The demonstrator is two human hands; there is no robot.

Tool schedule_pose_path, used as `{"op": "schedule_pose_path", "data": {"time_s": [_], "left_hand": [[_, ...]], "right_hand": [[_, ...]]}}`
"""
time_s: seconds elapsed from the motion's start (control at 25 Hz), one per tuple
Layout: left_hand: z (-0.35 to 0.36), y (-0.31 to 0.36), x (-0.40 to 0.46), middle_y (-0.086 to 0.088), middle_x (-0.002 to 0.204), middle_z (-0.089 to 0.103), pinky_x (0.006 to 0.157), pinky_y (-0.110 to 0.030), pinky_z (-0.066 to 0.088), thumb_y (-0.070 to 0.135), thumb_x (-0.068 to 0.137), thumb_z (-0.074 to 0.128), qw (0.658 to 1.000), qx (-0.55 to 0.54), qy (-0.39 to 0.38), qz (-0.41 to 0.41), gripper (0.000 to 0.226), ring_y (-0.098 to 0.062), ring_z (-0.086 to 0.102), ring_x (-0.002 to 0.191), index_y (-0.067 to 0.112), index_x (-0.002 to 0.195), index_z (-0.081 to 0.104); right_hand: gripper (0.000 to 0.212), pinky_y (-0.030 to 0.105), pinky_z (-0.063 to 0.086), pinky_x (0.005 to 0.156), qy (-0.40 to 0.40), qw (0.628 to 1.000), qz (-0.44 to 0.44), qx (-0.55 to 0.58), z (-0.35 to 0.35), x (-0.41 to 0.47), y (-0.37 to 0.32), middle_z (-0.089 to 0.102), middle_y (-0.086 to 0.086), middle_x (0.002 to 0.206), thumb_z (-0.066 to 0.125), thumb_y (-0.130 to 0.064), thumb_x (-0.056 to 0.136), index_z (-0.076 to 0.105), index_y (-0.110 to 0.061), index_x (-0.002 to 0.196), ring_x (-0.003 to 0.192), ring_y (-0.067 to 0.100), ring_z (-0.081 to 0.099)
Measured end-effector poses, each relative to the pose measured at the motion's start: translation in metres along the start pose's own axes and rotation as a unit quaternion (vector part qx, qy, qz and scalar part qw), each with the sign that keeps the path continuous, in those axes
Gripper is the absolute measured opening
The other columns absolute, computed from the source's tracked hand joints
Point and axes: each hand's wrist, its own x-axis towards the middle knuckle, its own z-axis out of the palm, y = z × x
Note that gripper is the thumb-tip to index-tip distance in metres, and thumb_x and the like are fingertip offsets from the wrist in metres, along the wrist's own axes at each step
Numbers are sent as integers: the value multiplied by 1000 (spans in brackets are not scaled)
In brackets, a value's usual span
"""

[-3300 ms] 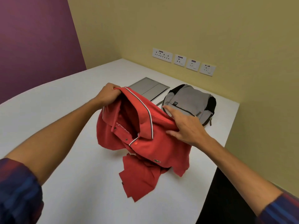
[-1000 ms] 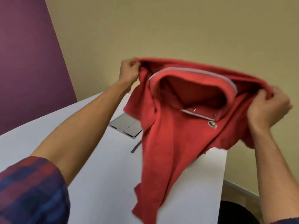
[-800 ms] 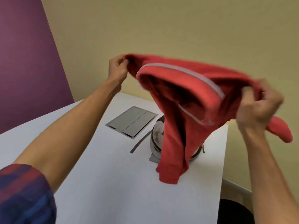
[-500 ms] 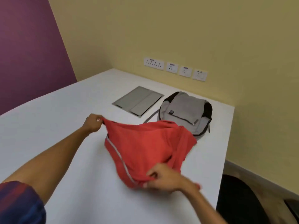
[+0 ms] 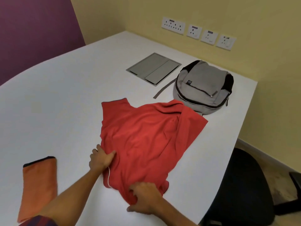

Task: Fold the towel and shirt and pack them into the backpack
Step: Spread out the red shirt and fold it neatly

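A red polo shirt [image 5: 146,139] lies spread, back up, on the white table [image 5: 65,101], its far hem overlapping the front of a grey backpack [image 5: 203,88]. My left hand [image 5: 101,158] holds the shirt's near left shoulder, thumb on the cloth. My right hand [image 5: 145,199] grips the bunched near edge by the collar. A folded orange towel [image 5: 38,188] with a dark trim lies at the near left, partly behind my left forearm. The backpack lies flat with its zips closed.
A grey cable flap [image 5: 154,68] is set flush into the table beyond the shirt. Wall sockets [image 5: 197,33] line the yellow wall. A black chair [image 5: 242,191] stands off the table's right edge.
The shirt was held up in the air and shaken out, then swung down; now it lies flat on the table with both hands at its near edge.
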Motion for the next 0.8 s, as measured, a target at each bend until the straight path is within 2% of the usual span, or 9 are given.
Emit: {"op": "schedule_pose_path", "data": {"time_s": [0.08, 0.16, 0.28, 0.4, 0.48, 0.56, 0.64, 0.72, 0.8], "left_hand": [[7, -7, -14, -20, 128, 49, 90, -48, 46, 43, 74, 61, 999, -2, -11, 34, 81, -42, 51, 115, 10, 140, 28], [2, -13, -22, -20, 117, 58, 79, -41, 46, 33, 65, 54, 998, -14, -22, 58, 77, -42, 58, 102, 11, 135, 35], [-15, -34, -18, -24, 116, 60, 84, -43, 46, 28, 57, 45, 998, -41, 22, 36, 77, -44, 58, 104, 12, 132, 45], [-40, -59, -7, -27, 122, 56, 92, -49, 44, 17, 72, 53, 995, -46, 87, 6, 61, -47, 53, 111, 9, 132, 47], [-47, -74, -4, -28, 133, 46, 99, -54, 37, 9, 81, 56, 991, 20, 131, 29, 58, -46, 43, 122, 6, 136, 42], [-40, -82, -15, -28, 138, 39, 102, -56, 31, 18, 84, 58, 978, 80, 167, 93, 57, -44, 36, 128, 3, 137, 42], [-21, -81, -41, -27, 131, 47, 95, -55, 38, 34, 84, 51, 960, 94, 165, 206, 54, -43, 45, 119, 2, 128, 50], [9, -73, -76, -20, 117, 56, 85, -48, 45, 44, 84, 42, 938, 92, 132, 306, 53, -39, 55, 104, 5, 116, 59], [41, -60, -106, -13, 115, 58, 84, -43, 45, 50, 85, 39, 927, 97, 93, 349, 54, -35, 57, 103, 11, 115, 61]], "right_hand": [[62, 31, 49, 70, 17, 991, 18, -135, 5, -6, 13, 69, 2, 91, 74, -63, 54, 65, -19, 97, 78, 22, 66], [45, 25, 45, 55, 11, 981, 35, -192, 17, -12, 18, 70, 1, 73, 76, -56, 56, 66, -20, 80, 61, 21, 68], [19, 39, 42, 69, -18, 996, 41, -83, 42, -15, 4, 67, 20, 103, 56, -15, 87, 59, -8, 105, 90, 41, 65], [24, 38, 42, 83, -84, 995, 22, 45, 67, -19, -32, 66, 17, 114, 51, -20, 92, 60, -12, 113, 104, 39, 59], [26, 37, 44, 89, -105, 989, -19, 100, 77, -23, -49, 68, 13, 113, 51, -22, 93, 63, -15, 114, 104, 34, 59], [26, 34, 47, 82, -28, 992, -20, 125, 74, -23, -47, 71, 11, 104, 50, -23, 90, 67, -18, 109, 94, 31, 63], [29, 32, 51, 72, 145, 977, 20, 152, 65, -17, -23, 73, 5, 92, 47, -23, 82, 70, -18, 99, 81, 27, 67], [29, 33, 51, 66, 296, 950, 82, 59, 51, -15, 9, 70, 2, 89, 48, -25, 74, 66, -16, 95, 77, 26, 65], [42, 39, 49, 72, 260, 951, 168, -23, 46, -20, 36, 63, 5, 107, 54, -32, 75, 60, -13, 112, 90, 28, 61]]}}
